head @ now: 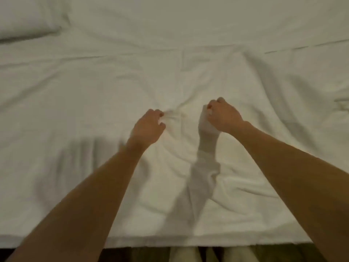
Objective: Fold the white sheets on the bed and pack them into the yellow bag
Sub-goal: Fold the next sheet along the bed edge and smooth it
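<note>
— What are your hands doing?

— My left hand (149, 127) has its fingers curled in, pinching a small gather of the white sheet (245, 87) right where the creases run together. My right hand (223, 116) is closed tight round a bunched length of the same cloth, lifted off the bed, so a twisted rope of fabric hangs from my fist down toward the near edge.

— And the sheet itself?

— It lies spread across the whole bed (151, 241), rumpled, with folds fanning out from both grips. A long straight crease crosses it further back. The part near my left forearm is blurred, so I cannot tell how it lies there.

— What else is up there?

— A pillow (28, 17) in the far left corner, well apart from my hands.

— Room to move?

— The near edge of the bed runs straight across just below my forearms, with dark floor (117, 254) beyond it. My hands are near each other, close to the middle, with open sheet to either side and ahead.
</note>
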### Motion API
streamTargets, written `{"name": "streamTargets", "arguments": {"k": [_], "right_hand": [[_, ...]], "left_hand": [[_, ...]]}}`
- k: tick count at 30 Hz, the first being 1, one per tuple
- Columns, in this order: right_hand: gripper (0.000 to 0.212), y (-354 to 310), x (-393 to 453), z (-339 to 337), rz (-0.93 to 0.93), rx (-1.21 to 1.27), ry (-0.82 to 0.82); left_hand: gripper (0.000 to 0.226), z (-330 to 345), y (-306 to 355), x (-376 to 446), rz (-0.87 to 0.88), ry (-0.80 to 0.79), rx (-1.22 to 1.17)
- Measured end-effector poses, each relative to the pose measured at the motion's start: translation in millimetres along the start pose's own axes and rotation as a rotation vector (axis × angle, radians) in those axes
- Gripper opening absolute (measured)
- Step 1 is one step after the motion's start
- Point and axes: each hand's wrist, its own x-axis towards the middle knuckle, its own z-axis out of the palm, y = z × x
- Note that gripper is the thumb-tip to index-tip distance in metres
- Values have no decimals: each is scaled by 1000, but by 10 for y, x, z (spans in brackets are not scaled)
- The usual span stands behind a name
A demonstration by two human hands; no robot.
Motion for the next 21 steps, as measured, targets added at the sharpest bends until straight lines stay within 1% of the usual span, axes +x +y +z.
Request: {"name": "streamTargets", "arguments": {"k": [2,5,8,9,10,12,14,15,17,19,21], "right_hand": [[39,27,270,-88,59,87,70],[51,201,694,-331,87,179,202],[62,388,1126,-643,97,166,320],[62,457,1264,-733,140,159,335],[57,527,1379,-803,194,133,330],[45,666,1531,-901,266,62,243],[31,753,1605,-998,229,63,193],[28,757,1621,-1038,196,94,210],[26,718,1683,-1071,141,173,283],[26,634,1784,-1053,106,142,343],[27,563,1890,-993,115,100,333]], "left_hand": [[42,-96,-23,334,44,62,23],[60,-262,-51,896,147,151,67],[59,-486,-16,1480,177,219,130],[60,-554,29,1641,168,207,142],[59,-607,67,1789,134,167,146],[47,-687,152,1989,41,93,152],[31,-778,205,2109,-31,62,186],[28,-831,194,2163,-49,58,183],[27,-923,123,2241,-89,87,124],[26,-934,20,2282,-137,147,61],[29,-841,-5,2265,-143,242,77]]}}
